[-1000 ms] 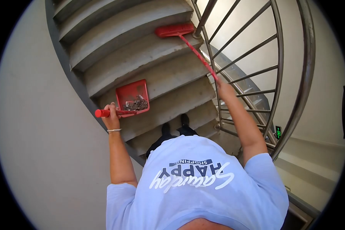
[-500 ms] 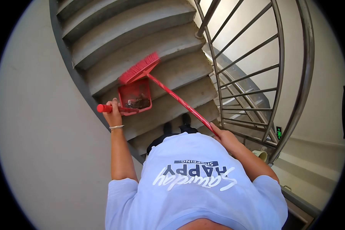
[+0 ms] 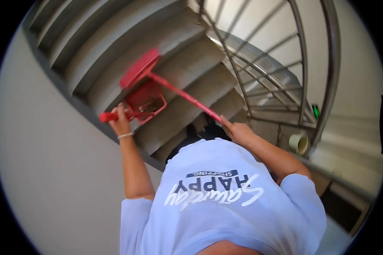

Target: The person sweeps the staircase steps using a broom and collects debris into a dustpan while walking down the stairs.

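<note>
My left hand (image 3: 121,118) is closed round the handle of a red dustpan (image 3: 164,104), near the wall side of the stairs. Dark debris (image 3: 151,107) lies in the pan. My right hand (image 3: 239,132) grips the red shaft of a broom (image 3: 185,97), close to its upper end. The broom's pink-red head (image 3: 139,68) is blurred and sits just above the dustpan's far edge, over a stair tread. Dark shoes (image 3: 208,120) show on a step beyond my shirt.
Curved grey concrete stairs (image 3: 127,32) climb to the upper left along a pale wall (image 3: 51,170). A metal railing (image 3: 304,63) bounds the right side. Near its foot stands a pale green bucket-like container (image 3: 298,143). A small green sign (image 3: 315,111) glows beyond the rails.
The whole view has turned, so the stairs and railing appear shifted left. Broom and dustpan stay in my hands, both further left in view. More of the pale container shows.
</note>
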A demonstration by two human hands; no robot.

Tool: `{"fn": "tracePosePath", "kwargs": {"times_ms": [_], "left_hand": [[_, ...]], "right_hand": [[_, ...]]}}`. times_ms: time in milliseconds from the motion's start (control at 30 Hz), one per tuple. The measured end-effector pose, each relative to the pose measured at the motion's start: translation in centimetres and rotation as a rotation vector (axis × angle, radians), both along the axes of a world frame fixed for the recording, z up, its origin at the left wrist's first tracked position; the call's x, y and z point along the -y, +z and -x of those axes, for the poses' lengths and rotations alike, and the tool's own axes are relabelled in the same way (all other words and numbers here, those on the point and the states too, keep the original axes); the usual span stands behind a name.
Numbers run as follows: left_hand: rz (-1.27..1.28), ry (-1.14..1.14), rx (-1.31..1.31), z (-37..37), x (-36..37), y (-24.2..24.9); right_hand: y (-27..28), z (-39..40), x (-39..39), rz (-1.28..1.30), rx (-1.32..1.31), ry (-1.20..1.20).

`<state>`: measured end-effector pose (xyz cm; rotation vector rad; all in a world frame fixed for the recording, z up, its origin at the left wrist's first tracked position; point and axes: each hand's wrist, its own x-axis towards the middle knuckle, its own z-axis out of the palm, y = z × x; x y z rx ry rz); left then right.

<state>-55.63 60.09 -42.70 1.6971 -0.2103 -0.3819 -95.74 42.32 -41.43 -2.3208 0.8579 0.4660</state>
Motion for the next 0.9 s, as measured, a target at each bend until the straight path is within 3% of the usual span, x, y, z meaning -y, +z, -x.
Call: {"fn": "tracePosePath", "kwargs": {"times_ms": [33,200,367,667,900], "left_hand": [[0.029,0.049,0.032,1.0,0.7,1.2],[-0.063,0.016,0.119,-0.3,-2.9,1.8],[-0.16,-0.061,0.074,0.5,-1.6,3.4],[-0.23,-0.092,0.093,0.0,-1.2,3.1],[-0.144,-0.009,0.128,0.0,-1.6,2.6]], "right_hand": [[0.4,1.5,-1.1,-0.047,-0.046,0.054],[2.8,6.2,-6.8,-0.409,0.033,-0.17],[3.0,6.0,-7.0,-0.254,0.038,-0.136],[-0.8,3.3,-8.3,-0.131,0.076,-0.42],[4.0,8.6,-7.4,-0.588,0.181,-0.477]]}}
